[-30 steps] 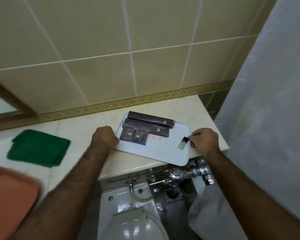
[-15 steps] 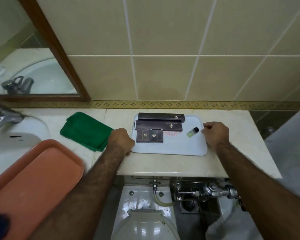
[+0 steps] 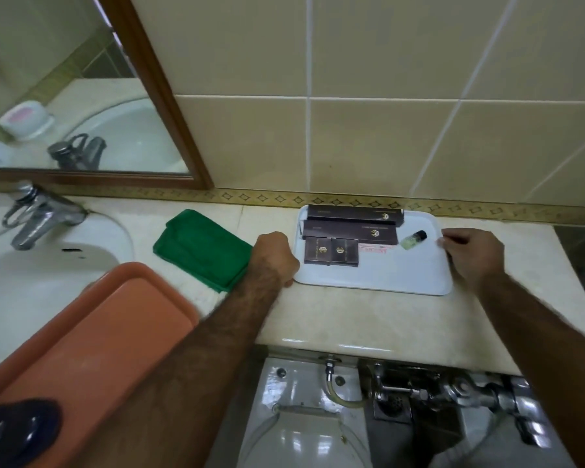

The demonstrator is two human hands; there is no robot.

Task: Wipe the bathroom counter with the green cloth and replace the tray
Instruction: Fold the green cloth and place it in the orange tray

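On counter (image 3: 368, 319), white tray (image 3: 385, 278) holds dark boxes (image 3: 348, 231) and small bottle (image 3: 413, 238); my left hand (image 3: 274, 256) and right hand (image 3: 470, 255) grip its ends. Green cloth (image 3: 200, 249) just left. Orange tray (image 3: 92, 336) empty.

Bare counter (image 3: 368, 319) runs open along the front edge, between the white tray (image 3: 379, 278) and the counter lip. Left of the tray the green cloth (image 3: 200, 248) and the orange tray (image 3: 92, 332) block the way. Behind, dark boxes (image 3: 352, 224) fill the tray's back by the wall.
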